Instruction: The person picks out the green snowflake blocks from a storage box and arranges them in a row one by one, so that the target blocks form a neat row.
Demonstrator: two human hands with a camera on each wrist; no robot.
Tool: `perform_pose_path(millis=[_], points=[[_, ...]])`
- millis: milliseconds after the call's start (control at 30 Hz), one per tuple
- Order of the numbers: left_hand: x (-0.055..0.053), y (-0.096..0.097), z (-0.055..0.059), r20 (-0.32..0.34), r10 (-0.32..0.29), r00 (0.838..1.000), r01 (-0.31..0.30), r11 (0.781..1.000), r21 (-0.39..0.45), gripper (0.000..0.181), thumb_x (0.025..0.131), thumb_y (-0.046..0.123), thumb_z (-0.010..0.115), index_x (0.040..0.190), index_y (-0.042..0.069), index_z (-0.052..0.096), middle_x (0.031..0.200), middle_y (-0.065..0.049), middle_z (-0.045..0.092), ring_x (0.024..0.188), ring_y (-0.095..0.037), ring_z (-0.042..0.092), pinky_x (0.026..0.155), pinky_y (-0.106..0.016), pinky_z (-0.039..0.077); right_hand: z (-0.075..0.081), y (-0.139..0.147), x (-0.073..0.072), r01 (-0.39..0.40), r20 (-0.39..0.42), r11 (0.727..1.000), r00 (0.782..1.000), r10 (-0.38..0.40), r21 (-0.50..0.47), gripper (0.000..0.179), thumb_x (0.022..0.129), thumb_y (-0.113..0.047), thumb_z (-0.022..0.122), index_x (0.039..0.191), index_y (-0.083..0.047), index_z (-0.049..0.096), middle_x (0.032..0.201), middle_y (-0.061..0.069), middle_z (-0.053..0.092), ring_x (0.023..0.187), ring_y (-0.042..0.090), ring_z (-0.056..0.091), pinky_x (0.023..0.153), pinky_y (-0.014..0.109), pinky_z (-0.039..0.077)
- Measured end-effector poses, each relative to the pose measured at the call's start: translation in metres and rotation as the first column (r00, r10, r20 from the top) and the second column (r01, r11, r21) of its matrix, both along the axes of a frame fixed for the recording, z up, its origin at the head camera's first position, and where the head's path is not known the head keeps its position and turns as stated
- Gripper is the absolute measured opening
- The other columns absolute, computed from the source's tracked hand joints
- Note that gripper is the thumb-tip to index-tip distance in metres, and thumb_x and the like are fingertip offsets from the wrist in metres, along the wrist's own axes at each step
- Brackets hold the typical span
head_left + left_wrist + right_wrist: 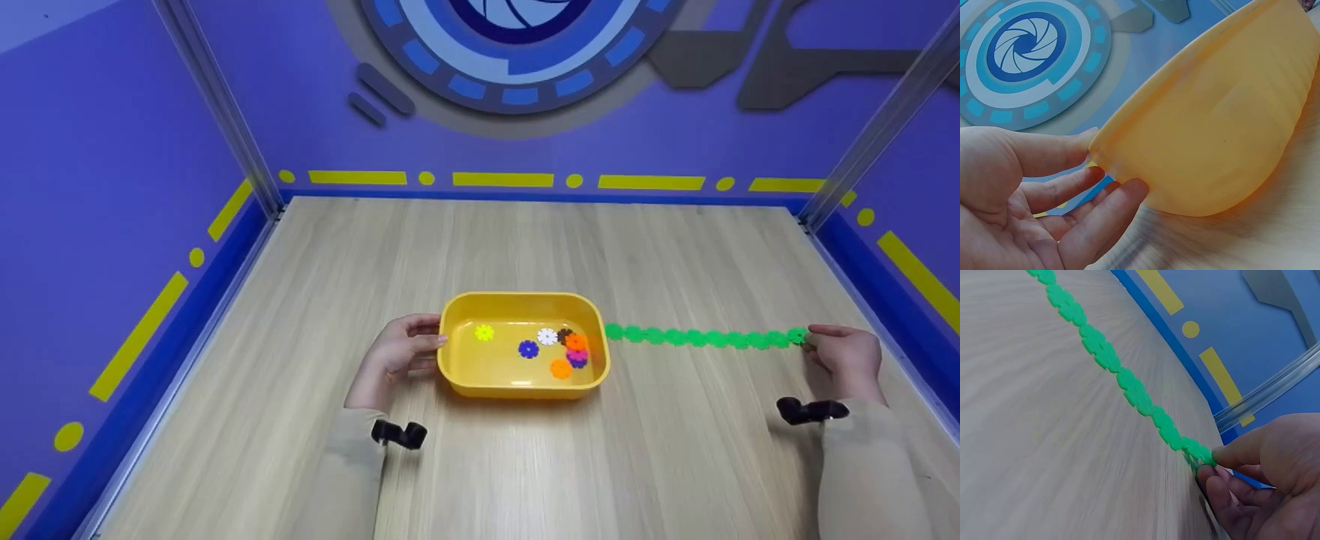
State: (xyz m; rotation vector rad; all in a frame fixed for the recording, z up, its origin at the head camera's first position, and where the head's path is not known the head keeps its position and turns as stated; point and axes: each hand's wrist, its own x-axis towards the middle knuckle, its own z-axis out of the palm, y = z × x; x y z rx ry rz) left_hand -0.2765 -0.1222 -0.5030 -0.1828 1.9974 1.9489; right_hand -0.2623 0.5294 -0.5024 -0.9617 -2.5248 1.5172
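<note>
A yellow plastic bin stands on the table with several loose flower-shaped plastic discs inside. My left hand grips the bin's left end; in the left wrist view the thumb lies at the rim and the fingers touch the wall below it. To the right of the bin stretches a chain of interlocked green discs, also seen in the right wrist view. Its right end is pinched between the thumb and fingers of my right hand. The chain's left end meets the bin's right side; whether they touch cannot be told.
Inside the bin, a yellow disc lies at the left, a blue disc near the middle, and white, brown, orange and pink ones toward the right. Blue panels wall the wooden table at the back and both sides.
</note>
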Motion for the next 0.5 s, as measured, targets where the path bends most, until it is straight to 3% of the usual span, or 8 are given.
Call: perform_pose_path(millis=[200, 367, 500], points=[[0.001, 0.0, 0.001, 0.009, -0.009, 1.0, 0.009, 1.0, 0.004, 0.051, 0.094, 0.001, 0.07, 0.143, 0.001, 0.056, 0.135, -0.021, 0.062, 0.089, -0.018, 0.073, 0.077, -0.035, 0.066, -0.001, -0.001, 0.001, 0.006, 0.002, 1.0, 1.0, -0.006, 0.023, 0.015, 0.1, -0.016, 0.059, 0.102, -0.013, 0.073, 0.063, -0.026, 0.052, 0.061, -0.004, 0.057, 0.059, 0.014, 0.055], [0.001, -0.002, 0.001, 0.009, -0.017, 1.0, 0.017, 1.0, 0.005, 0.05, 0.095, 0.002, 0.069, 0.143, 0.0, 0.055, 0.137, -0.023, 0.061, 0.09, -0.018, 0.073, 0.076, -0.034, 0.066, -0.002, -0.004, 0.0, 0.024, -0.002, 0.999, 1.0, -0.024, 0.035, 0.033, 0.1, -0.019, 0.057, 0.125, 0.001, 0.066, 0.065, -0.027, 0.05, 0.061, -0.003, 0.056, 0.058, 0.014, 0.054], [0.001, -0.003, 0.002, 0.0, -0.031, 1.0, 0.031, 0.999, -0.008, 0.051, 0.095, 0.003, 0.07, 0.143, 0.0, 0.055, 0.138, -0.023, 0.061, 0.093, -0.021, 0.073, 0.075, -0.034, 0.066, -0.003, -0.012, 0.002, 0.053, -0.033, 0.998, 0.998, -0.052, 0.023, 0.036, 0.1, -0.02, 0.056, 0.13, 0.0, 0.061, 0.069, -0.028, 0.049, 0.064, -0.004, 0.054, 0.058, 0.014, 0.053]])
